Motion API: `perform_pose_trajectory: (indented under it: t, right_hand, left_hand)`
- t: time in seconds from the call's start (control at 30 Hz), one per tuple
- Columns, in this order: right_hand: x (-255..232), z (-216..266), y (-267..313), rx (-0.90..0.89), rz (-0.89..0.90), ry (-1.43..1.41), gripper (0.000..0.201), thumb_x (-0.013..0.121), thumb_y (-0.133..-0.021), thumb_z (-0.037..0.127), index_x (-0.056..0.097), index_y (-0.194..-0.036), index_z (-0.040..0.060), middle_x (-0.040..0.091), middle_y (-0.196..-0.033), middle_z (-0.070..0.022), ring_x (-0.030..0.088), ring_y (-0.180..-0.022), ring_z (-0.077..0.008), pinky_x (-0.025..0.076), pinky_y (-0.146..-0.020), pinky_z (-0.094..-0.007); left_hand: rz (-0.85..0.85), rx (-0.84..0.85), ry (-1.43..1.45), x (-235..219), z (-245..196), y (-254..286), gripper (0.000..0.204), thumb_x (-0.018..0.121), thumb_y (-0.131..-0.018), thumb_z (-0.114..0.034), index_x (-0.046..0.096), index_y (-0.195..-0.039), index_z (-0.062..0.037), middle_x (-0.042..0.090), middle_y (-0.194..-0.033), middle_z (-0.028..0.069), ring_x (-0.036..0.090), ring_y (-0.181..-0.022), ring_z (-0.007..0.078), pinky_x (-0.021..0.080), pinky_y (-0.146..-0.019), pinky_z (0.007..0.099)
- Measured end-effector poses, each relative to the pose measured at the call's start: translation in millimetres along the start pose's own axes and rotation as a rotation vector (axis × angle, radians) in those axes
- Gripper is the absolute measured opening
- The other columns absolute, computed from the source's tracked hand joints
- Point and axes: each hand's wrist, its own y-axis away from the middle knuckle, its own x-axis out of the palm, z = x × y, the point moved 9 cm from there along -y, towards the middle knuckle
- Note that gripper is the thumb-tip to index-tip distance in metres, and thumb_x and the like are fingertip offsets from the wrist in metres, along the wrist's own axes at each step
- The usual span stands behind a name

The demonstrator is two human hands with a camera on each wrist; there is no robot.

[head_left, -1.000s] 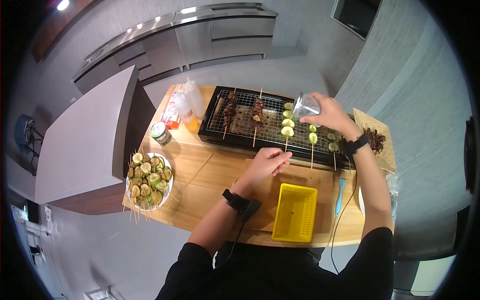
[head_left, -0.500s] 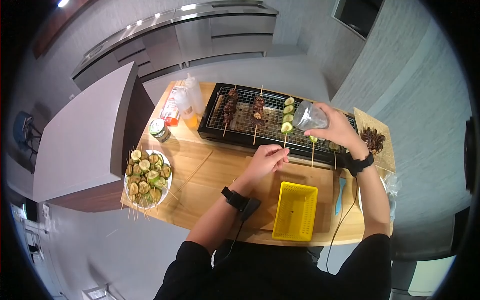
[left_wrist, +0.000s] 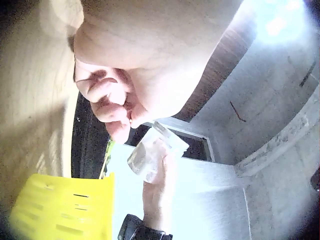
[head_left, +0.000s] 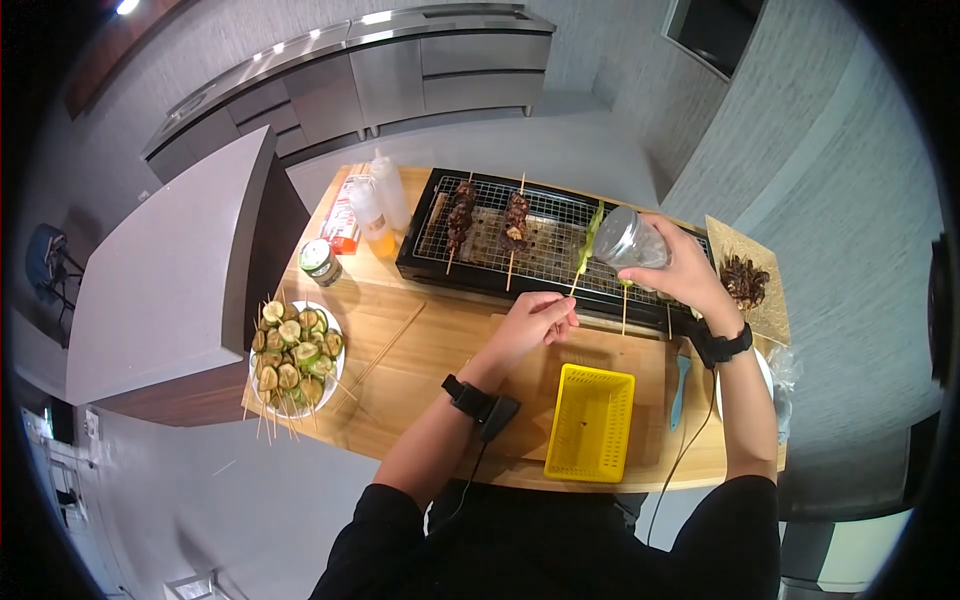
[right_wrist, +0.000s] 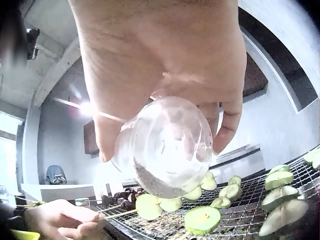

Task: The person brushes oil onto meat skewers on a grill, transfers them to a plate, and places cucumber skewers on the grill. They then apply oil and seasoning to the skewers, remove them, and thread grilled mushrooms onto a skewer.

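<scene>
My left hand [head_left: 535, 320] pinches the end of a bamboo skewer between thumb and fingertips, near the front edge of the grill. Green-skinned zucchini slices [head_left: 590, 238] on that skewer stand edge-on over the wire mesh. My right hand [head_left: 690, 270] grips a clear jar [head_left: 625, 240], tilted above the grill just right of that skewer. In the right wrist view, grainy dark seasoning [right_wrist: 155, 182] lies along the jar's lower side. Further zucchini skewers [right_wrist: 285, 197] rest on the mesh, partly hidden by the jar and right hand in the head view.
Two meat skewers [head_left: 516, 220] lie on the grill's left half. A yellow basket [head_left: 590, 425], a blue brush [head_left: 681, 392] and a plate of zucchini skewers [head_left: 298, 355] are on the table. Squeeze bottles [head_left: 390, 190] and a small jar [head_left: 320, 260] stand left of the grill.
The zucchini skewer in my left hand has turned from slices facing up to edge-on. My right hand has shifted the jar slightly right and nearer me.
</scene>
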Motion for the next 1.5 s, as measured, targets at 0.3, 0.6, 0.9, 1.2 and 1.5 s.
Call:
perform_pose_trajectory:
  t: [0.3,0.6,0.9,1.2,1.5]
  right_hand:
    - [7,-8,-3,0.065,0.027,-0.064,0.075,0.094,-0.078,0.024,0.058,-0.139,0.0,0.073,-0.11,-0.0076,0.068,-0.091,-0.0113,0.057,-0.081,-0.0272]
    - [10,-5,-7,0.052,0.051,0.043,0.083,0.097,-0.072,0.037,0.06,-0.137,-0.0001,0.073,-0.121,-0.0188,0.072,-0.114,-0.0293,0.055,-0.099,-0.0386]
    - [0,-27,-34,0.046,0.004,0.22,0.088,0.092,-0.073,0.054,0.062,-0.136,0.0007,0.074,-0.118,-0.0243,0.073,-0.11,-0.039,0.057,-0.093,-0.0435]
    - [5,-46,-49,0.066,0.064,0.293,0.09,0.091,-0.072,0.058,0.062,-0.136,-0.0002,0.075,-0.115,-0.025,0.074,-0.107,-0.0408,0.057,-0.091,-0.045]
    - [1,-25,-27,0.073,0.057,0.167,0.086,0.092,-0.073,0.054,0.063,-0.135,0.0014,0.075,-0.116,-0.0228,0.073,-0.11,-0.0382,0.057,-0.094,-0.0422]
  left_hand:
    - [-0.033,-0.025,-0.002,-5,4,-1,0.036,0.055,-0.112,-0.029,0.072,-0.094,-0.0029,0.066,-0.072,0.0025,0.048,-0.061,0.0061,0.038,-0.059,0.0222]
    - [-0.066,-0.053,0.002,-2,1,1,0.036,0.054,-0.112,-0.03,0.072,-0.097,-0.0019,0.067,-0.074,0.0035,0.048,-0.062,0.0058,0.038,-0.06,0.0215]
    - [-0.052,-0.088,-0.02,-2,7,-1,0.036,0.056,-0.112,-0.031,0.071,-0.096,-0.0021,0.067,-0.074,0.0032,0.047,-0.06,0.0053,0.037,-0.057,0.0211]
    - [-0.042,-0.101,-0.047,0,2,1,0.036,0.062,-0.109,-0.036,0.071,-0.095,-0.0033,0.066,-0.076,0.0017,0.049,-0.062,0.0056,0.039,-0.058,0.0213]
    - [-0.037,-0.099,-0.055,0,5,0,0.036,0.063,-0.108,-0.035,0.072,-0.096,-0.0023,0.067,-0.076,0.0025,0.049,-0.062,0.0056,0.038,-0.057,0.0212]
